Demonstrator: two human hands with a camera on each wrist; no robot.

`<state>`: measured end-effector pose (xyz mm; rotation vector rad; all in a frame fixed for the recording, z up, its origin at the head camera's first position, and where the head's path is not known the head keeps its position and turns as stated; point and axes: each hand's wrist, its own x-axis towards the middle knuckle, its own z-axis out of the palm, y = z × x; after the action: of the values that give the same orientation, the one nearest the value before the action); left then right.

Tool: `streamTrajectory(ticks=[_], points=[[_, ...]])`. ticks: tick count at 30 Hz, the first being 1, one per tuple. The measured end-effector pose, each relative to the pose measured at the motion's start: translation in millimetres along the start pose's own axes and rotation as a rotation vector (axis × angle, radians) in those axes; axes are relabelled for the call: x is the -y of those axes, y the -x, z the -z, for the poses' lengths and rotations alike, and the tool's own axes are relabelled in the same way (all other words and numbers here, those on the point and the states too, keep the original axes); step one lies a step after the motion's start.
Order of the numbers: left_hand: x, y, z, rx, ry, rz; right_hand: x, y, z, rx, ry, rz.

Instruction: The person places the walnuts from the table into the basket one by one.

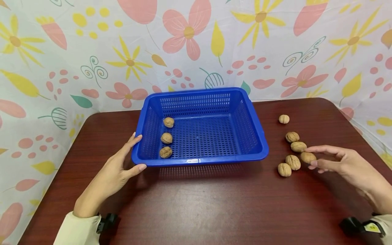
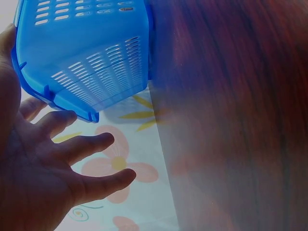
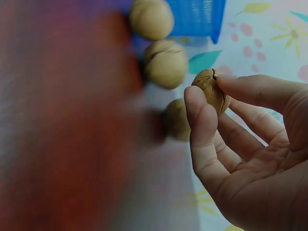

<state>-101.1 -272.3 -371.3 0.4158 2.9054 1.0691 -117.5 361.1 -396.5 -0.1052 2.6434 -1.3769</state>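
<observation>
A blue plastic basket [image 1: 200, 158] with slotted walls stands on the table. Three walnuts lie along its left side, among them a middle walnut [image 1: 166, 138]. At the basket's left front corner my left hand [image 1: 107, 175] touches the rim, thumb at the front and fingers spread along the side. In the left wrist view several of its fingers [image 2: 94, 147] extend free below the basket. Over on the right, my right hand [image 1: 352, 166] pinches a walnut [image 3: 210, 90] between thumb and fingertips. Close to it lie several loose walnuts, such as a walnut [image 1: 293, 162] in front.
The dark reddish-brown table [image 1: 196, 204] runs up to a white cloth [image 1: 190, 68] printed with flowers and leaves at the back and sides. A lone walnut [image 1: 284, 119] sits farther back, right of the basket. Pale sleeves with dark wrist devices show at both lower edges.
</observation>
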Motion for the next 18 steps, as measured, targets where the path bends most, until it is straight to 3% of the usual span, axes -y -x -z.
streamTrajectory(ticks=[11, 14, 18], points=[[-1.1, -0.2, -0.4, 0.002, 0.003, -0.001, 57, -18, 1.7, -0.002, -0.076, 0.083], [-0.7, -0.2, -0.3, -0.001, 0.003, -0.008, 71, -28, -1.5, 0.034, -0.192, 0.105], [-0.6, -0.3, -0.7, 0.002, 0.002, -0.006, 91, -46, -6.9, 0.156, -0.380, 0.220]])
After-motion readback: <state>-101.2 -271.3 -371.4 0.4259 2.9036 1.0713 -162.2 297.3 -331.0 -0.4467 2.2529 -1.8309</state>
